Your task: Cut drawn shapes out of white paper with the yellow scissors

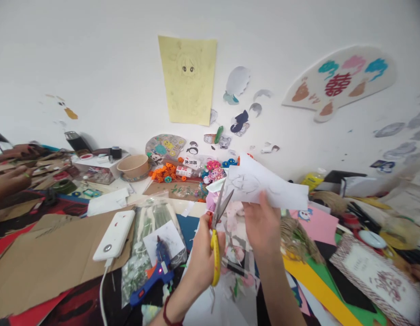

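Observation:
My left hand (202, 256), with a dark red cord on its wrist, grips scissors (215, 253) with yellow handles. Their blades point upward and are spread apart, close to the left edge of a white sheet of paper (250, 181). Faint pencil lines show on that sheet. My right hand (263, 226) pinches the sheet along its lower edge and holds it above the table. Whether the blades touch the paper I cannot tell. Beneath my hands lie clear plastic packs with pink pieces (235, 253).
A blue glue gun (153, 278) with a lit red light and a white power bank (114, 235) lie to the left, near cardboard (60, 258). Twine (300, 237) and coloured sheets (318, 283) are on the right. Other people's hands (11, 185) show at both edges.

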`<state>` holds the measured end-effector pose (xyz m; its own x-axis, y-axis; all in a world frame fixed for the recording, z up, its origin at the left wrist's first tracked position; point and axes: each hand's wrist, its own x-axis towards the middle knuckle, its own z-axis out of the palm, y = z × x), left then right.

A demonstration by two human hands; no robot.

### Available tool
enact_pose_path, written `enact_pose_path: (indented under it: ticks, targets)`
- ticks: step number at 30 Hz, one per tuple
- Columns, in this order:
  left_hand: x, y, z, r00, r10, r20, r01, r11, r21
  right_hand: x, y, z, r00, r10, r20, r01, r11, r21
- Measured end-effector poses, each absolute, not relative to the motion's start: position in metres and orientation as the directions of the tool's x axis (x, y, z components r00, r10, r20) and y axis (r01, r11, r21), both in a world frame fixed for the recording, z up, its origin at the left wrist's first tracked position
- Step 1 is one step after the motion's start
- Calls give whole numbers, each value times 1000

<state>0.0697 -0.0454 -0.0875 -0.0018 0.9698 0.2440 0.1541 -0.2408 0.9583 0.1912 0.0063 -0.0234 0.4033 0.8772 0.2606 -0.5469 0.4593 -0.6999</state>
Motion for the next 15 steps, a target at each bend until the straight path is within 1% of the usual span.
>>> enact_pose_path:
  ticks: [4,5,6,7,8,9,10,12,13,15]
  targets:
    - [38,-52,-98,-60,965,253,272,-228,935,217,12,-25,354,900,253,-431,397,-810]
    - [27,-53,-97,-80,941,329,414,-269,870,225,13,-27,331,912,240,-410,368,-834]
    - [17,-54,-95,-84,898,432,555,-318,769,234,14,-29,292,930,224,-376,327,-867]
    - [6,-54,-90,-26,841,540,665,-389,638,242,14,-30,259,943,209,-338,291,-895]
    - [-3,-53,-84,55,764,642,738,-464,489,249,14,-32,228,954,195,-297,259,-919]
    - [-10,-52,-76,161,688,708,775,-532,341,256,14,-34,197,963,184,-259,232,-938]
    - [-14,-51,-67,284,639,715,786,-582,208,261,14,-36,162,971,177,-223,211,-952]
    - [-17,-47,-50,519,565,642,750,-661,-25,269,14,-38,45,984,174,-119,178,-977]
    - [-16,-45,-42,609,540,581,711,-696,-98,272,14,-39,-2,985,172,-76,172,-982]
    - [-11,-40,-32,717,499,486,647,-737,-198,274,13,-38,-60,983,172,-13,172,-985]
